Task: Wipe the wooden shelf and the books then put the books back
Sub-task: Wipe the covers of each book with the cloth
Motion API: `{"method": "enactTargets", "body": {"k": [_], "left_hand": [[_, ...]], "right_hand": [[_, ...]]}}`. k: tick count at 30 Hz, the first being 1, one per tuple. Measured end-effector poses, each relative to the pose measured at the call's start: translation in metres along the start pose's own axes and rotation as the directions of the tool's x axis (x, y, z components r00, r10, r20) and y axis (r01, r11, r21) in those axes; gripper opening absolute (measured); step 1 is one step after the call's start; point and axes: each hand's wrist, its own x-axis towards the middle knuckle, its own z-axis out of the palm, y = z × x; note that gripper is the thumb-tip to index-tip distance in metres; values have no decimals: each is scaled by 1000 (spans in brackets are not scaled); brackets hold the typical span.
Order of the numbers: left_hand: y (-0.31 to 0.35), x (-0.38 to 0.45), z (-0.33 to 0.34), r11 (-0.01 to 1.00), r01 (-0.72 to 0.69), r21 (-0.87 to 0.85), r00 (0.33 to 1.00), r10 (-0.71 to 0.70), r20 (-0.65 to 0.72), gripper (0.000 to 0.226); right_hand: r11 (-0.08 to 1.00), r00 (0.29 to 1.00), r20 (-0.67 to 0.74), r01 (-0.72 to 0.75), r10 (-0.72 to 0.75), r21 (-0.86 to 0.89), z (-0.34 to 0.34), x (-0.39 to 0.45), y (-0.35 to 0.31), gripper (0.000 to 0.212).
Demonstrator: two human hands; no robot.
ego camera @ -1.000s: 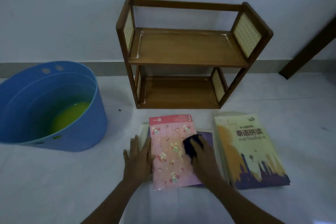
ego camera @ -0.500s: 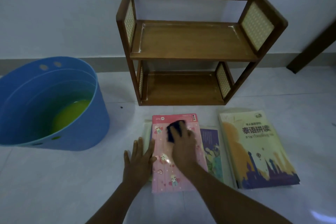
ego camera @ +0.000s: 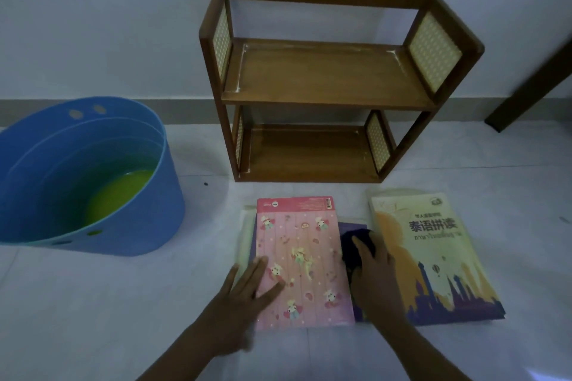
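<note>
A pink cartoon book point(ego camera: 301, 257) lies on the floor on top of a purple book point(ego camera: 349, 227). My left hand point(ego camera: 244, 297) presses flat on the pink book's lower left edge, fingers straight. At the pink book's right edge, my right hand point(ego camera: 376, 275) presses a dark blue cloth point(ego camera: 356, 241) down over the purple book. A large yellow book with a skyline cover point(ego camera: 433, 257) lies to the right. The two-tier wooden shelf point(ego camera: 325, 80) stands against the wall behind the books, both tiers bare.
A blue tub point(ego camera: 102, 226) holding yellow-green liquid stands on the floor at the left. A dark wooden leg point(ego camera: 532, 77) leans in at the far right. White floor tiles point(ego camera: 93, 303) spread around the books.
My right hand has slid the cloth from the pink book's upper middle to its right edge. The left hand has shifted slightly onto the book's lower left corner.
</note>
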Motion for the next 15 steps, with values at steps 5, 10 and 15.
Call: {"method": "enactTargets", "body": {"k": [5,10,15], "left_hand": [[0,-11,-9,980,-102,-171,912,24,-410,48],[-3,-11,-95,747,-184,-639,593,-434,-678,41],[-13,-18,-196,835,-213,-508,462,-372,-805,32]], "right_hand": [[928,978,13,-199,206,315,3,-8,-4,52],[919,985,147,-143,95,368,-31,-6,-14,51],[896,991,90,48,-97,441,-79,5,-55,78]]}}
